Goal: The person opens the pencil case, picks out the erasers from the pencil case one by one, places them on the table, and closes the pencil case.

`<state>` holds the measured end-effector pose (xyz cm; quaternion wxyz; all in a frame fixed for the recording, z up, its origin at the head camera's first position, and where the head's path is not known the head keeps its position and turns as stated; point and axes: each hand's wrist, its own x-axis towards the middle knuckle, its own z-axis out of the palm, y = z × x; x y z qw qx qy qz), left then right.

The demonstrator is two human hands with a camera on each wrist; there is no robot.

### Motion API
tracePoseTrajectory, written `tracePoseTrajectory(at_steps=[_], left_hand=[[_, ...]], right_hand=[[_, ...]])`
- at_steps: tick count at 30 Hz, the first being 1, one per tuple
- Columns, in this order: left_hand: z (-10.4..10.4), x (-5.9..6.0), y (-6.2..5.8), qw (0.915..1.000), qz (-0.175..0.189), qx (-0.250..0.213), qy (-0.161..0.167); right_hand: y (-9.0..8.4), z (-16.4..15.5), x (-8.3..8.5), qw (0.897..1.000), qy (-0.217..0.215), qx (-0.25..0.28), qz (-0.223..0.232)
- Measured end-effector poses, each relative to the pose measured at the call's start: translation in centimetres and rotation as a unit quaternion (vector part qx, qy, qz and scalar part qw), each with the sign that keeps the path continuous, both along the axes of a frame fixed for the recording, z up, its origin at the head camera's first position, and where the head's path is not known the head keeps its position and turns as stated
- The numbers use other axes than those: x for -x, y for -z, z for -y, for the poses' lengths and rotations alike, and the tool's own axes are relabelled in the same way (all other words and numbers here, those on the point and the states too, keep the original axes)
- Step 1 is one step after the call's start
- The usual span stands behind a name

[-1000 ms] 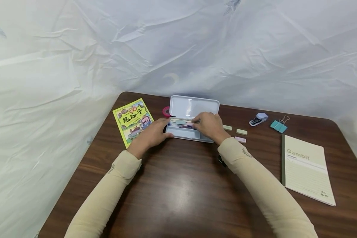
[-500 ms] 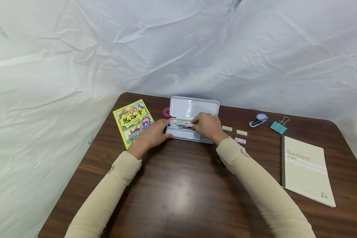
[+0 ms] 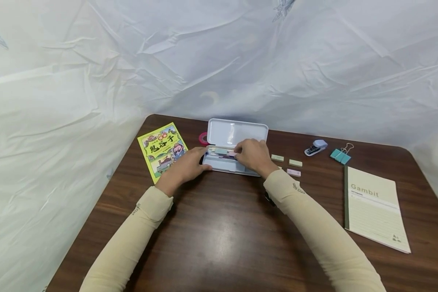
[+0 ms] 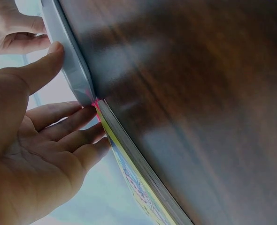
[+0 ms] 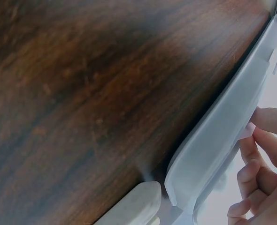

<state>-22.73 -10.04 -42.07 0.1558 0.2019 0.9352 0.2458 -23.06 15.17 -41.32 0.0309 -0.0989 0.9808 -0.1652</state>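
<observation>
A white pencil case (image 3: 224, 165) lies with its lid (image 3: 237, 133) raised at the back. Inside its rear part are pens (image 3: 219, 155) and a pale green eraser (image 3: 220, 151). My left hand (image 3: 185, 165) holds the case's left end, thumb (image 4: 51, 60) on the front wall and fingers round the end. My right hand (image 3: 255, 155) reaches over the right half. Its thumb and index finger pinch a small pink eraser (image 5: 247, 131) at the rim, beside the green one. The front compartment shows bare, and the right end is partly hidden by my hand.
Several pale erasers (image 3: 295, 163) lie right of the case. A yellow comic book (image 3: 162, 150) and pink tape roll (image 3: 203, 138) are left. Farther right are a stapler (image 3: 315, 147), teal binder clip (image 3: 340, 156) and notebook (image 3: 376, 209). A white curtain (image 3: 219, 61) hangs behind the table.
My right hand has shifted very slightly left and down over the case with the pink eraser. The left hand stays at the left end; the case has not visibly moved.
</observation>
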Motion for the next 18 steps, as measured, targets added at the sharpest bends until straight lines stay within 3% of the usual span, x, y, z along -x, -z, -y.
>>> tracePoseTrajectory(at_steps=[11, 14, 18], left_hand=[[0.17, 0.14, 0.42, 0.9998, -0.015, -0.009, 0.011], [-0.02, -0.1, 0.0, 0.9999, -0.007, -0.007, 0.006], [0.24, 0.33, 0.69, 0.9998, -0.012, -0.012, 0.008]], right_hand=[[0.26, -0.24, -0.06, 1.0, -0.021, -0.002, -0.019], [0.35, -0.35, -0.09, 0.999, -0.028, -0.009, -0.032], [0.28, -0.57, -0.26, 0.998, -0.035, -0.013, -0.053]])
